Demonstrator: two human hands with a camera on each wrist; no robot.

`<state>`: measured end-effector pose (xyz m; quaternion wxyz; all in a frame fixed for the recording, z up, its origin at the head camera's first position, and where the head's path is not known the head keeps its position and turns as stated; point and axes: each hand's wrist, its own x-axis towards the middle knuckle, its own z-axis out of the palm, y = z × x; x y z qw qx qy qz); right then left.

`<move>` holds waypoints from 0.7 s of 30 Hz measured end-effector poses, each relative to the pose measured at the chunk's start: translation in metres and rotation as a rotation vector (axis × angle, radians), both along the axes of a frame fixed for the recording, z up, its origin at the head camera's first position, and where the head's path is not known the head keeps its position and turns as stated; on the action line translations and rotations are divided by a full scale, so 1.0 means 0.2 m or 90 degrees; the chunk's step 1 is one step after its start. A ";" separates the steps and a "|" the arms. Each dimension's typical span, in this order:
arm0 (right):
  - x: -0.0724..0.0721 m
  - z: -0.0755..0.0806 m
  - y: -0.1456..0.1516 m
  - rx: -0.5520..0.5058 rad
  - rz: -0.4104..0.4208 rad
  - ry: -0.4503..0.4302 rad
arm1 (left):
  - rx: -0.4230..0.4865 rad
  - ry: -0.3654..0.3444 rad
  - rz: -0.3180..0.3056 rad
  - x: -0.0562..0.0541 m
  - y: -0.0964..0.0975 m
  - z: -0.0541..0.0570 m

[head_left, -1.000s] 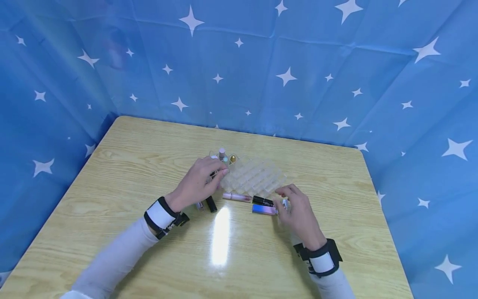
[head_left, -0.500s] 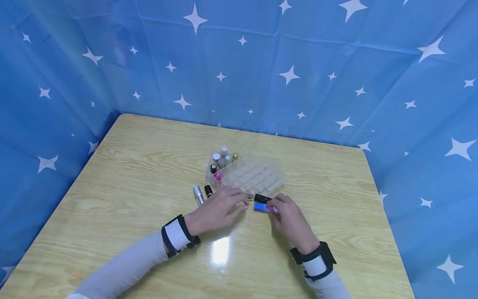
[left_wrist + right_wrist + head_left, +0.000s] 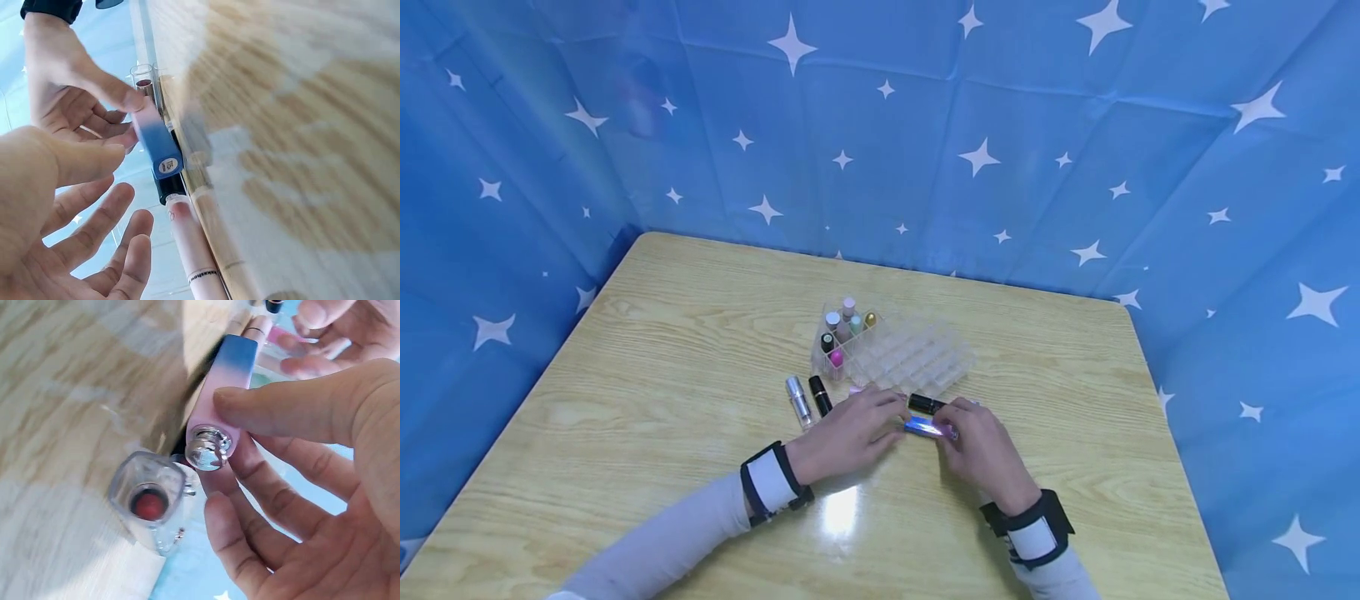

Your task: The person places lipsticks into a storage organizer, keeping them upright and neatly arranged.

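My right hand point(image 3: 988, 446) pinches a square blue-to-pink lipstick tube point(image 3: 219, 387) between thumb and fingers, near its pink end with the silver knob. In the left wrist view the blue end of that tube faces me. My left hand point(image 3: 853, 433) is at the blue end, its fingers spread and slightly bent with nothing between them. A pink lip gloss tube point(image 3: 194, 244) and a black tube point(image 3: 925, 403) lie just beyond, in front of the clear organizer point(image 3: 917, 354). Beside my right hand lies a clear-capped lipstick point(image 3: 147, 494) with a red tip visible.
Several lipsticks and bottles, including one with a magenta cap point(image 3: 837, 358) and one with a gold cap point(image 3: 870, 319), stand in the organizer's left compartments. A silver tube point(image 3: 799, 400) and a black tube with a band point(image 3: 820, 395) lie left of my left hand on the wooden table point(image 3: 700, 333).
My left hand has come away from the organizer's left side, moving right and nearer to me, up to the blue-pink tube. My right hand has closed its fingers on that tube.
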<state>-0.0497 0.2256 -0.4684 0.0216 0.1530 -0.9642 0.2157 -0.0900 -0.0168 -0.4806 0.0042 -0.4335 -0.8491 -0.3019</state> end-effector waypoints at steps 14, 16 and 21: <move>0.03 0.12 -0.06 -0.045 0.089 0.028 | 0.033 0.010 -0.003 0.03 0.06 -0.02; 0.04 0.13 -0.07 -0.046 0.098 0.038 | 0.045 0.019 -0.001 0.03 0.06 -0.02; 0.03 0.16 -0.08 -0.056 0.115 0.065 | 0.071 0.008 0.003 0.02 0.05 -0.02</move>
